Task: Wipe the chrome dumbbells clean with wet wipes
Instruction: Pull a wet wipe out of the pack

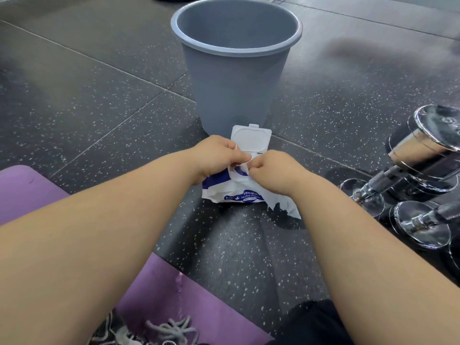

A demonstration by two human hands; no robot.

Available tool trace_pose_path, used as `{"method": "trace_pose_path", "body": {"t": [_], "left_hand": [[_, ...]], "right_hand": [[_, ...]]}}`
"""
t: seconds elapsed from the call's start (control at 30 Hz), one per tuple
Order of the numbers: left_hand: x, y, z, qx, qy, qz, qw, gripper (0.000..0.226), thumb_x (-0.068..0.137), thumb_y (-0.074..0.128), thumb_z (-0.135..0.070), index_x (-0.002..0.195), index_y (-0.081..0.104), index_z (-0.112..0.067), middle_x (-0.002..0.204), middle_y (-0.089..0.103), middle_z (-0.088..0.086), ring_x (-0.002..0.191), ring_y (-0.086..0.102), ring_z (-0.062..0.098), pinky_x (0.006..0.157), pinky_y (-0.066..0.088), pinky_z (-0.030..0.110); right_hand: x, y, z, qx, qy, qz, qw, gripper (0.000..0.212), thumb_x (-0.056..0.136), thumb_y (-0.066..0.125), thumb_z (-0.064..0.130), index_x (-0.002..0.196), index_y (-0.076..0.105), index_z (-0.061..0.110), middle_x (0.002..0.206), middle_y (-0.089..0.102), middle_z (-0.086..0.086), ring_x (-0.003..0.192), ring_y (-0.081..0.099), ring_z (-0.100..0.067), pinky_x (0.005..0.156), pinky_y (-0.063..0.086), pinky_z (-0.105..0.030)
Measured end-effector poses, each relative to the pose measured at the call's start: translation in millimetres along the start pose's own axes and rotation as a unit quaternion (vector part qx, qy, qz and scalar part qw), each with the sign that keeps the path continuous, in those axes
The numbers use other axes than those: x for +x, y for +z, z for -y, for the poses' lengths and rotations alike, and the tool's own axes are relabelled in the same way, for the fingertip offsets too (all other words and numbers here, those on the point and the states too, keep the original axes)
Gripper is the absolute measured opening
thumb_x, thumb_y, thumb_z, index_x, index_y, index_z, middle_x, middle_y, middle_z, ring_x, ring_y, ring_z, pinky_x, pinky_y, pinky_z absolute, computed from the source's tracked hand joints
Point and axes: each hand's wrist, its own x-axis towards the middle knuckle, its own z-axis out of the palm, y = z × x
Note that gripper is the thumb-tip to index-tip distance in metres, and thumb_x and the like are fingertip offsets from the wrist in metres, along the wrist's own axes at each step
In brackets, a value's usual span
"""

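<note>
A soft purple foam mat [21, 192] lies on the left, on the dark rubber floor with little white specks [94, 95]. Low down, on the mat, a shoe with grey laces [159, 329] peeks in. The left hand [216, 155] reaches out over the floor. Its fingers are curled, and they pinch the top of a soft white and blue plastic pack of wet wipes [239, 195], right by the hole. The pack rests on the floor in the middle, between the two arms. Its white plastic flip lid [250, 140] stands open and leans back toward a tall round grey plastic bin [236, 70]. The bin stands upright just behind the pack. The right hand [273, 170] is curled too, and it pinches the white bit at the pack's hole. It is too small to tell if that bit is a wipe. The two hands almost touch. A black piece of clothing [316, 324] shows at the bottom. On the right, shiny chrome dumbbells [410, 160] with round ends and rough metal handles lie on the floor, close together. They are apart from the hands and the pack, and nothing touches them.
</note>
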Motion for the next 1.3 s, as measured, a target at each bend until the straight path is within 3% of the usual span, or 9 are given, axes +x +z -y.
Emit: {"method": "trace_pose_path", "body": {"t": [0.07, 0.2, 0.4, 0.53, 0.6, 0.8, 0.9, 1.07, 1.3], "left_hand": [[0.1, 0.6, 1.2, 0.002, -0.001, 0.003, 1.000, 0.033, 0.088, 0.069, -0.021, 0.061, 0.052, -0.016, 0.049, 0.045, -0.004, 0.039, 0.034, 0.007, 0.039, 0.030, 0.013], [0.0, -1.3, 1.4, 0.002, 0.002, -0.004, 1.000, 0.035, 0.089, 0.069, -0.022, 0.057, 0.053, -0.017, 0.053, 0.047, -0.004, 0.040, 0.036, 0.006, 0.040, 0.031, 0.014], [0.1, -0.5, 3.1, 0.005, 0.005, -0.006, 1.000, 0.042, 0.089, 0.069, -0.020, 0.053, 0.048, -0.019, 0.051, 0.046, -0.005, 0.038, 0.033, 0.004, 0.039, 0.030, 0.012], [1.2, -2.1, 2.5, -0.015, -0.001, -0.011, 1.000, 0.036, 0.089, 0.067, -0.020, 0.057, 0.052, -0.018, 0.053, 0.048, -0.004, 0.040, 0.037, 0.005, 0.040, 0.032, 0.013], [0.2, -1.9, 2.6, -0.006, -0.004, -0.007, 1.000, 0.035, 0.089, 0.067, -0.021, 0.058, 0.052, -0.017, 0.052, 0.047, -0.005, 0.040, 0.036, 0.006, 0.041, 0.032, 0.014], [-0.9, 0.7, 0.5, 0.005, -0.005, -0.001, 1.000, 0.038, 0.088, 0.070, -0.024, 0.057, 0.050, -0.017, 0.050, 0.044, -0.005, 0.038, 0.032, 0.006, 0.038, 0.029, 0.012], [-0.6, 0.2, 2.3, 0.011, -0.009, 0.000, 1.000, 0.039, 0.087, 0.072, -0.026, 0.056, 0.050, -0.017, 0.052, 0.044, -0.004, 0.042, 0.031, 0.008, 0.039, 0.027, 0.014], [3.1, 5.2, 1.8, 0.038, 0.011, -0.034, 0.999, 0.030, 0.089, 0.068, -0.027, 0.066, 0.055, -0.013, 0.048, 0.043, -0.006, 0.043, 0.033, 0.008, 0.039, 0.029, 0.014], [1.6, 22.5, -1.2, 0.240, 0.095, -0.092, 0.962, 0.035, 0.083, 0.071, -0.047, 0.068, 0.060, -0.018, 0.065, 0.059, -0.006, 0.062, 0.052, 0.013, 0.057, 0.038, 0.028]], "right_hand": [[-1.7, 2.3, -2.6, -0.006, -0.013, 0.022, 1.000, 0.028, 0.095, 0.045, 0.019, 0.090, 0.073, 0.017, 0.080, 0.063, -0.002, 0.076, 0.050, -0.020, 0.068, 0.043, -0.029], [1.7, 3.5, -5.5, 0.128, 0.036, -0.123, 0.984, 0.015, 0.081, 0.070, 0.031, 0.069, 0.061, 0.027, 0.071, 0.056, 0.010, 0.067, 0.052, -0.013, 0.057, 0.037, -0.026], [-8.4, -4.5, 5.6, 0.101, 0.054, 0.133, 0.984, 0.024, 0.094, 0.040, 0.015, 0.075, 0.055, 0.014, 0.049, 0.049, 0.002, 0.058, 0.044, -0.012, 0.058, 0.033, -0.027], [-4.9, -8.4, -3.7, 0.215, 0.065, -0.022, 0.974, 0.015, 0.084, 0.066, 0.024, 0.076, 0.066, 0.011, 0.050, 0.050, 0.003, 0.051, 0.042, -0.012, 0.053, 0.035, -0.025], [-5.6, -8.2, -7.6, 0.255, 0.063, -0.013, 0.965, 0.026, 0.080, 0.075, 0.033, 0.078, 0.069, 0.008, 0.052, 0.050, 0.003, 0.055, 0.042, -0.014, 0.055, 0.035, -0.025], [9.3, 15.3, -0.1, 0.115, 0.095, -0.107, 0.983, 0.014, 0.086, 0.069, 0.025, 0.077, 0.058, 0.021, 0.087, 0.062, 0.001, 0.082, 0.057, -0.022, 0.060, 0.039, -0.028], [13.3, 11.9, 2.3, 0.111, 0.076, -0.035, 0.990, 0.013, 0.090, 0.062, 0.020, 0.078, 0.067, 0.022, 0.077, 0.058, 0.002, 0.077, 0.052, -0.020, 0.060, 0.039, -0.026], [-1.7, -12.0, 0.2, 0.137, 0.109, 0.129, 0.976, 0.032, 0.096, 0.053, 0.044, 0.091, 0.063, 0.014, 0.049, 0.050, 0.001, 0.072, 0.053, -0.016, 0.064, 0.034, -0.027], [9.4, -21.4, -31.5, 0.345, 0.177, -0.078, 0.919, 0.009, 0.088, 0.062, 0.011, 0.080, 0.066, 0.013, 0.069, 0.052, 0.002, 0.055, 0.047, -0.008, 0.045, 0.040, -0.014]]}}
